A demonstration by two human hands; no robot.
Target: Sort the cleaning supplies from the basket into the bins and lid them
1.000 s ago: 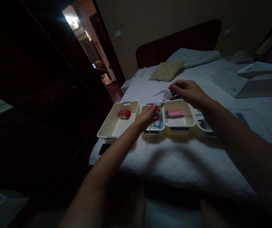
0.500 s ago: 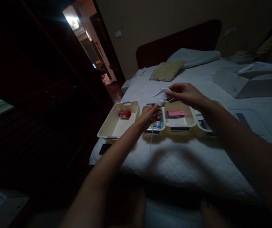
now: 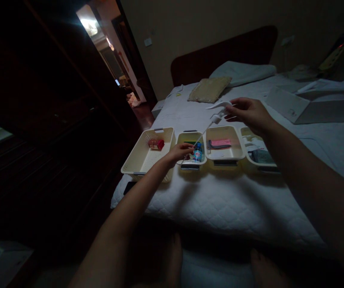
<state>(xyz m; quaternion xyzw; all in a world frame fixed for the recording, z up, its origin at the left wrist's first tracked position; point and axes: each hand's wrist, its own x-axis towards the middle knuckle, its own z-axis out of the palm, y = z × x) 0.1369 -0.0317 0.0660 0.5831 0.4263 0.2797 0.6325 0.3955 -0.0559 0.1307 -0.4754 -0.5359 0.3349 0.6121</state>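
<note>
My right hand pinches a white pump head with a curved white arm, held in the air above the containers. A thin pale tube slants down and left from its collar. Lower on the tube, the fingers of my left hand are closed around it, in front of a small cream bin. Inside that bin stands a bottle with a blue label. To the right is another cream bin with pink and grey folded cloths.
A perforated cream basket holding a red-capped jar sits at the bed's left edge. At the right, a further bin contains grey and white items. Farther back lie a cushion and an open white box.
My right hand has moved right and slightly up with the pump head. My left hand has shifted left and down, from near the collar to lower on the tube.
</note>
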